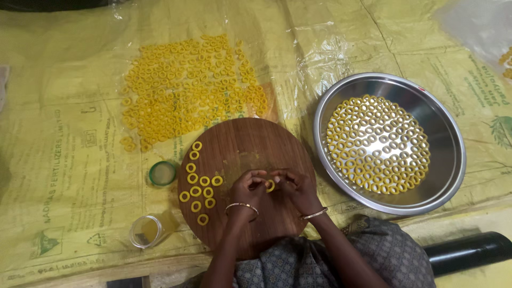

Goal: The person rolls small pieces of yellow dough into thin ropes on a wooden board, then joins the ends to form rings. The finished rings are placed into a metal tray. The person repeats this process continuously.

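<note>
My left hand (246, 188) and right hand (295, 186) pinch one soft yellow dough ring (270, 185) closed between fingertips above the round wooden board (250, 144); squeezing harder could flatten it, or it could drop onto finished rings (196, 184) left of my grip.

The ring (270, 185) pinched between the left hand (248, 188) and right hand (296, 188) is mostly covered by fingertips. Both forearms run off the bottom edge. More rings (505, 63) are cut by the right edge. The black tube (469, 250) leaves at the right edge. The jar (145, 231) holds something too small to tell.
</note>
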